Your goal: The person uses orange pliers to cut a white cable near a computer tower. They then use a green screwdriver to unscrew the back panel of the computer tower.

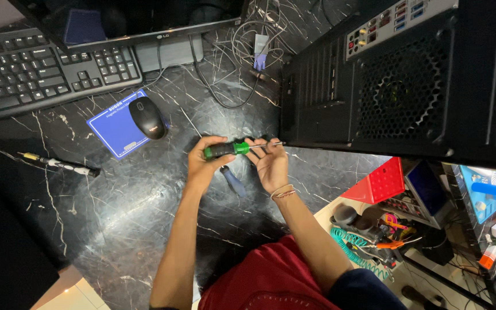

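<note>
Green-and-black screwdriver [229, 149] held level over the dark marbled desk [116, 201], left hand [202, 163] closed round the handle, right hand [271, 163] pinching the thin steel shaft, tip at the lower edge of the black metal case [374, 103]. Seemingly mid-screw at the case edge; next likely steady turning with the tip kept seated. Blue-handled tool [233, 181] lying beneath the hands.

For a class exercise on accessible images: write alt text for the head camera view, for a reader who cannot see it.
A person's left hand grips a green-and-black screwdriver while the right hand steadies its shaft, the tip at the edge of a black computer tower lying on a dark marble table. A blue-handled screwdriver lies beneath the hands; a mouse and keyboard sit behind.
</note>
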